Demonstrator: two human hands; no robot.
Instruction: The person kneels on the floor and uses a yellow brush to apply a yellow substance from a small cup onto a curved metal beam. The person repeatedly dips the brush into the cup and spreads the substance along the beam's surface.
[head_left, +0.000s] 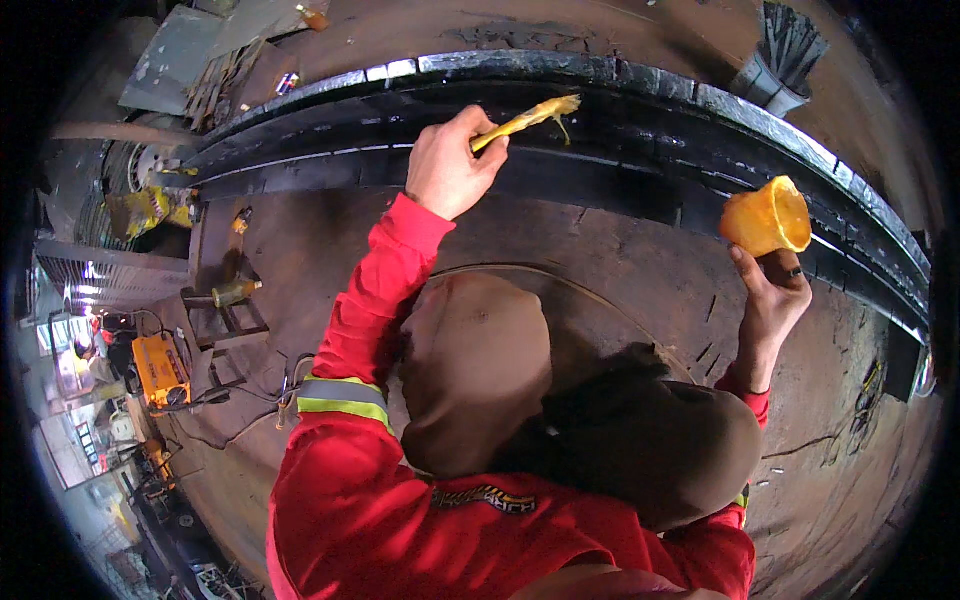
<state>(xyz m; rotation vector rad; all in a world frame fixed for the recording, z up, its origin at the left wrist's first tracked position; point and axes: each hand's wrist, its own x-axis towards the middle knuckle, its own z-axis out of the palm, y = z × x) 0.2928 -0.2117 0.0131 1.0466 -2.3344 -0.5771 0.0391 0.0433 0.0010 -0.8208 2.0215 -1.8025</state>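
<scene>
Left grip (448, 170) holds brush (528, 119); right (770, 300), yellow cup (767, 217).

Left hand (450, 165) is raised at upper centre of the frame, fingers pinched shut; right hand (772, 300) sits at right, fingers curled closed upward.

Worn on the head, looking steeply down over a red-sleeved torso and knees at a stained workshop floor (330, 250), close enough that the raised left hand (447, 165) and right hand (770, 300) fill the middle band. Faces the far side, where a long black tyre tread strip (640, 120) arcs from left to right, bent by the fisheye lens, with dark corners ringing the round field. Only one view given, so no overlap with another; far left shows a welding machine (160, 368) and shop clutter, small and distant.
</scene>
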